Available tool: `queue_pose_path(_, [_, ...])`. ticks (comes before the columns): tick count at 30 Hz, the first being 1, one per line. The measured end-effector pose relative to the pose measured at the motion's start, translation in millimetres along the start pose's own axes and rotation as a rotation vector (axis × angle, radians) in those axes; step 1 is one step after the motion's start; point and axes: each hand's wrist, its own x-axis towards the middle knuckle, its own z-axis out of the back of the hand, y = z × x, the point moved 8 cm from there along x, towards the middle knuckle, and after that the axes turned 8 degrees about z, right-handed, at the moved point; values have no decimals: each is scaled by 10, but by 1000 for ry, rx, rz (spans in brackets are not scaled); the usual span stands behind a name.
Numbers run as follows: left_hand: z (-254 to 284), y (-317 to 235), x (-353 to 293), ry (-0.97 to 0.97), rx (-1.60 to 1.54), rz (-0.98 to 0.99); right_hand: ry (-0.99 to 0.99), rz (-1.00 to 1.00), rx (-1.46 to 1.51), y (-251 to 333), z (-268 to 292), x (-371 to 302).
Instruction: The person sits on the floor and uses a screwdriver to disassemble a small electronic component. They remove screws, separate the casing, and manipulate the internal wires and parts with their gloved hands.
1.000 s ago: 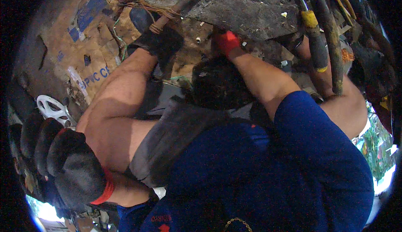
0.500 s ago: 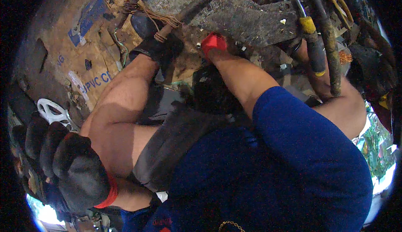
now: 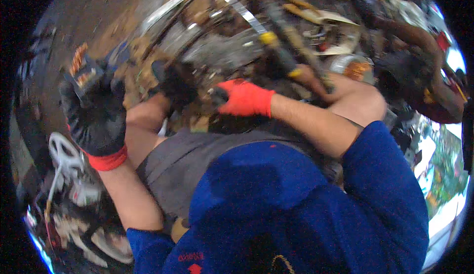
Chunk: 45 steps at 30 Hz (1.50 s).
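Raised at the left, my left hand (image 3: 96,113) wears a black-palmed glove with a red cuff, palm turned up. Its fingers curl round a small metal part (image 3: 86,79) with a tuft of copper wire (image 3: 78,59) sticking out above them. My right hand (image 3: 244,98), in a red glove with dark fingertips, is low over the ground between my legs. Its fingers bend inward, but blur and the back of the hand hide whether anything is in them. Beyond it lies a tool with a black-and-yellow handle (image 3: 282,56) and a shiny metal shank, beside a brown rod (image 3: 301,44).
A coil of copper wire (image 3: 357,70) sits by my right knee. Past it is a pale shallow tray (image 3: 345,39) with scraps. A white spoked wheel (image 3: 64,150) and other scrap lie at my left. A grey slab (image 3: 217,44) lies ahead.
My left hand has risen and turned palm up, now showing the copper-wired part. My right hand has lifted toward me from near the ground ahead. The whole view has shifted and blurred.
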Motion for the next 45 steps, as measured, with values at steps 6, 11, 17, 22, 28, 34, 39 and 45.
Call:
queue_pose_path(6, [409,642,-85,-198,229,-30,-874,177,119,473,2203,-1998])
queue_pose_path(11, [-163,1084,151,-122,14,147,-1288,-65,-9,-1307,3328,-3232])
queue_pose_path(17, [-648,1455,265,-308,911,277,-1130,-352,146,-2978,3454,-3209])
queue_pose_path(22, [-934,1846,368,-311,454,226,-1316,-205,283,-2469,3636,-3444])
queue_pose_path(28, [-1103,2066,269,-229,120,171,-896,427,135,302,2785,-2686])
queue_pose_path(34, [-1539,1908,123,-168,710,41,-625,676,111,1533,1414,-2175])
queue_pose_path(39, [-1252,1917,-105,-215,659,215,-642,585,12,1470,1092,-1959])
queue_pose_path(45, [-987,1946,-278,-238,693,139,-608,600,-55,1528,993,-1983])
